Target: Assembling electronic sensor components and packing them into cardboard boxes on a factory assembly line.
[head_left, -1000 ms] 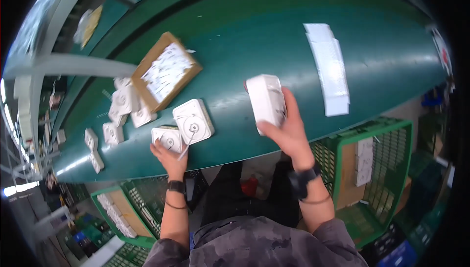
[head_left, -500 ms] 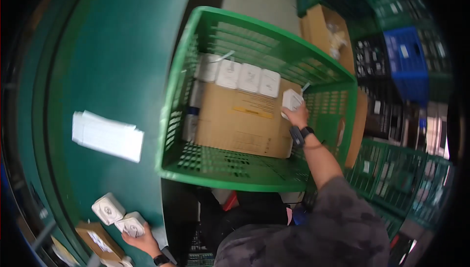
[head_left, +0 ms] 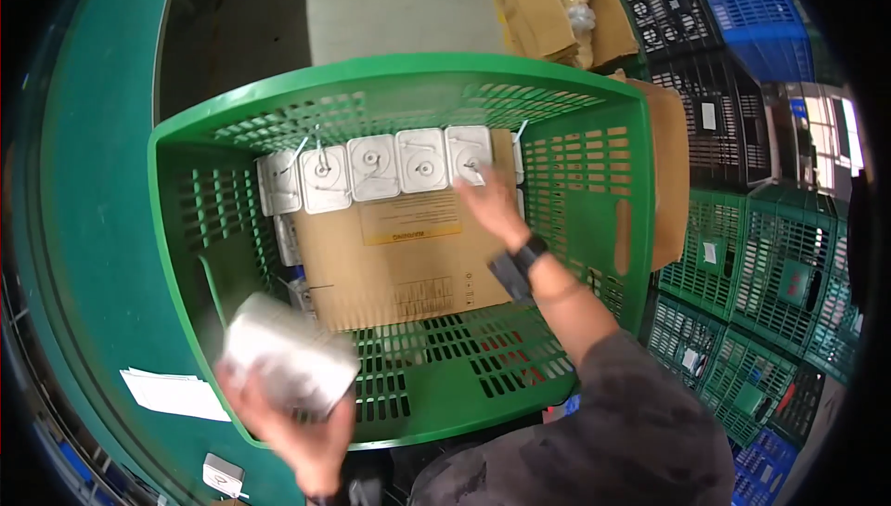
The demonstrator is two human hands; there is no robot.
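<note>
Apparently loading a green crate [head_left: 399, 65], the right hand [head_left: 492, 207] is at a white unit [head_left: 466, 144], upper centre — grip unclear — while the left hand [head_left: 290, 427], lower left, grasps a white block [head_left: 290, 350] likely needing lowering.

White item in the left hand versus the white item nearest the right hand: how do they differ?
The held item is gripped by the left hand and tilted; the row item, at the right hand, lies flat inside the green crate. The held item is blurred, while the row item shows surface detail. Both are white.
</note>
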